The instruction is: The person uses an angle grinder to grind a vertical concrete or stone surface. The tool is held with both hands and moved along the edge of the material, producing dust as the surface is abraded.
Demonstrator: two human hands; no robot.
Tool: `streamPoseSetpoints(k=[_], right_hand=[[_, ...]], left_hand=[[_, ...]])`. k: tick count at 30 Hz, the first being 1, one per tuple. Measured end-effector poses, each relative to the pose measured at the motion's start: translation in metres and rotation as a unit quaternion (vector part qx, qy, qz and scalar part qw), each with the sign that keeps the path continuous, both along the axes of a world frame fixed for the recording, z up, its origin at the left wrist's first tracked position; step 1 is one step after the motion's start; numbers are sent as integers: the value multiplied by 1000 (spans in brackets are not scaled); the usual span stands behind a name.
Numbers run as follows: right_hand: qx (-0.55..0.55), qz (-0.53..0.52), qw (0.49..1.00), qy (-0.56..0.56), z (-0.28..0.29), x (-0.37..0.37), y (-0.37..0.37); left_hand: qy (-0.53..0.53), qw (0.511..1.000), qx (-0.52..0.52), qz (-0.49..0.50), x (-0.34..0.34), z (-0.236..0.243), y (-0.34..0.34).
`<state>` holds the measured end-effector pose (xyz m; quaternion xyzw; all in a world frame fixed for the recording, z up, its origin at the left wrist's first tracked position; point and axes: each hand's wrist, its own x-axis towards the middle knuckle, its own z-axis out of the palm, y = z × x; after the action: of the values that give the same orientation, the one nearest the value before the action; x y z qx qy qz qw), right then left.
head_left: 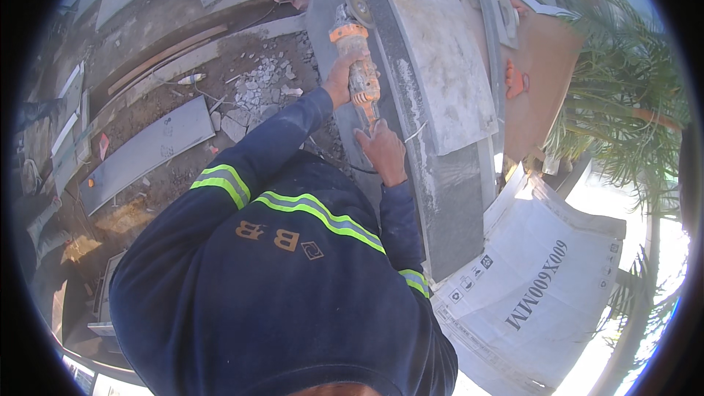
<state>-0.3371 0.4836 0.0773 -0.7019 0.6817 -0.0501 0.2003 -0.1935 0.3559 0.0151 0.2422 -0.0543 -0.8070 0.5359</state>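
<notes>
Both my hands are on an orange, dust-covered angle grinder (364, 82). My left hand (339, 81) is wrapped round its body from the left side. Lower down, my right hand (385, 152) is closed on the rear handle. The round disc (358, 10) faces up and to the right at the far end, and whether it spins cannot be made out. Under and beside the grinder runs a long grey stone slab (451, 198). A paler rectangular slab (444, 66) lies on top of it, to the right of my hands.
Broken rubble (258, 88) and a long grey tile (150, 148) lie on the ground at left. On the right are a printed white sheet (532, 286), palm fronds (623, 81) and a brown board (546, 66). Beside that board shows someone's bare hand or foot (516, 79).
</notes>
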Motion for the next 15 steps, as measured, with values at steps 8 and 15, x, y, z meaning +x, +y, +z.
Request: streamPoseSetpoints(k=[8, 15], right_hand=[[1, 1, 1000, -1, -5, -2, -9], [-5, -4, 1000, 5, -6, 0, -16]], left_hand=[[-1, 1000, -2, -7, -1, -8, -10], [-16, 1000, 0, 5, -3, -10, -17]])
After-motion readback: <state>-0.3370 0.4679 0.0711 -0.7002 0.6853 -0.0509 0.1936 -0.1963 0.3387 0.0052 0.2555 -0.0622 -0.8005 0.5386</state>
